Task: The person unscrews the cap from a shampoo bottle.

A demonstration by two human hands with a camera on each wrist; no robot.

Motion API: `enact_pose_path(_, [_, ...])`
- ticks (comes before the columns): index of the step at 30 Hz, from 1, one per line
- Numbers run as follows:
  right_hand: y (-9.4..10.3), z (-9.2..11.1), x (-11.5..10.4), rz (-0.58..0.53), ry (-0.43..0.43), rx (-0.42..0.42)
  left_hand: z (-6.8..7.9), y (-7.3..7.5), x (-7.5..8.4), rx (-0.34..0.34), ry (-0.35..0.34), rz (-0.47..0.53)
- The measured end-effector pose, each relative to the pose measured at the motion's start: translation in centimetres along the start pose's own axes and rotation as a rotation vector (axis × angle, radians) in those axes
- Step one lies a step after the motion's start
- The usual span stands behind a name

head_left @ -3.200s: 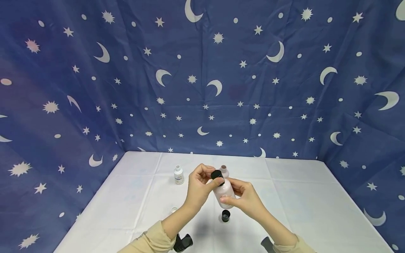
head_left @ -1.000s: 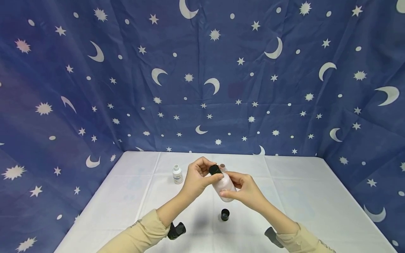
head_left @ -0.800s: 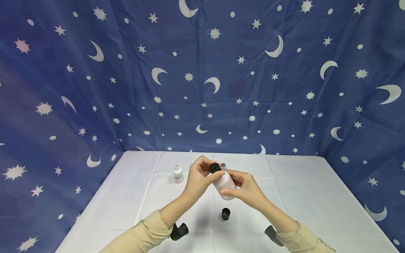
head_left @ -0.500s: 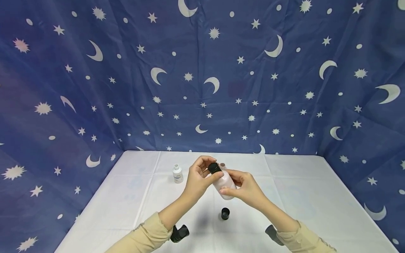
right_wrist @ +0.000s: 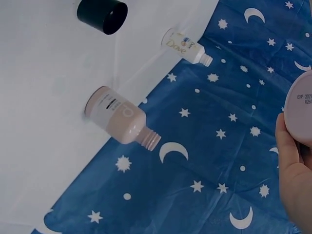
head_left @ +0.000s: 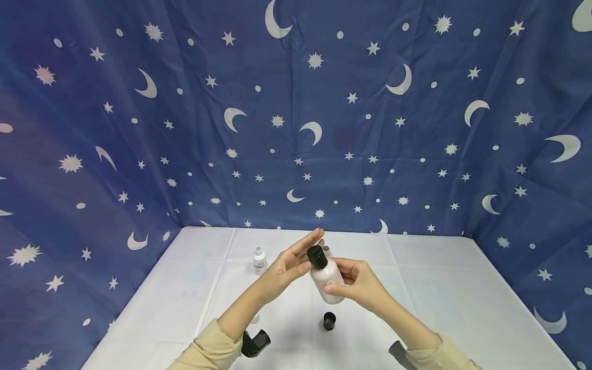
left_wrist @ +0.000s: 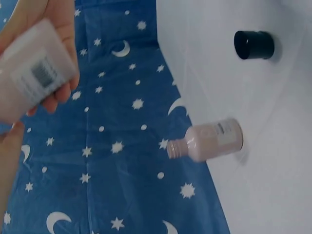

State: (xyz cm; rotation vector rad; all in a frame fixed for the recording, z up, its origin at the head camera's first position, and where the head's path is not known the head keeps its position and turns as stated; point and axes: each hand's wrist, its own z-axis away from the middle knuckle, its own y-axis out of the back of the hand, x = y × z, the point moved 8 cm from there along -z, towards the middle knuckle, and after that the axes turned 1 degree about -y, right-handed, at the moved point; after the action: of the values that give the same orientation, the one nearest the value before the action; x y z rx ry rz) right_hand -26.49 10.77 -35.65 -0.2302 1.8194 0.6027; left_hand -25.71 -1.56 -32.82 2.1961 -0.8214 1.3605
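My right hand point(head_left: 363, 285) grips a pale pink lotion bottle point(head_left: 327, 282) by its body, raised above the table and leaning to the left. A black cap point(head_left: 317, 257) sits on its neck. My left hand point(head_left: 283, 271) is beside that cap with fingers straight, the thumb tip right at the cap's edge. In the left wrist view the bottle's barcode label shows; the right wrist view catches its base. Behind it an uncapped pink bottle point(right_wrist: 122, 117) stands on the table, mostly hidden in the head view. A loose black cap point(head_left: 329, 321) lies nearer me.
A small uncapped white Dove bottle point(head_left: 260, 261) stands at the back left of the white table point(head_left: 439, 293). Another small white thing point(head_left: 255, 318) peeks out by my left forearm. A blue curtain point(head_left: 296, 128) with moons and stars encloses the back and sides.
My left fingers have come off the held bottle's black cap and straightened, after gripping it in the earlier frames. The right hand keeps hold of the bottle, slightly lower in view.
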Motion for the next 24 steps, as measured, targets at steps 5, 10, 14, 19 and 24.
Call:
enact_pose_path(5, [-0.34, 0.15, -0.32, -0.038, 0.021, -0.023, 0.19, 0.29, 0.17, -0.043, 0.0, -0.034])
enact_pose_path(10, [-0.72, 0.21, -0.31, -0.073, 0.004, -0.047, 0.3, 0.51, 0.4, -0.026, -0.025, -0.027])
enact_pose_path(14, [-0.78, 0.41, -0.34, -0.067, 0.007, -0.045, 0.33, 0.46, 0.32, -0.016, -0.038, -0.008])
enact_pose_path(19, [-0.64, 0.71, -0.43, -0.034, 0.017, -0.028, 0.25, 0.39, 0.06, 0.028, -0.031, 0.018])
enact_pose_path(24, [-0.38, 0.94, -0.63, 0.021, 0.036, 0.003, 0.35, 0.56, 0.04, 0.11, -0.037, -0.003])
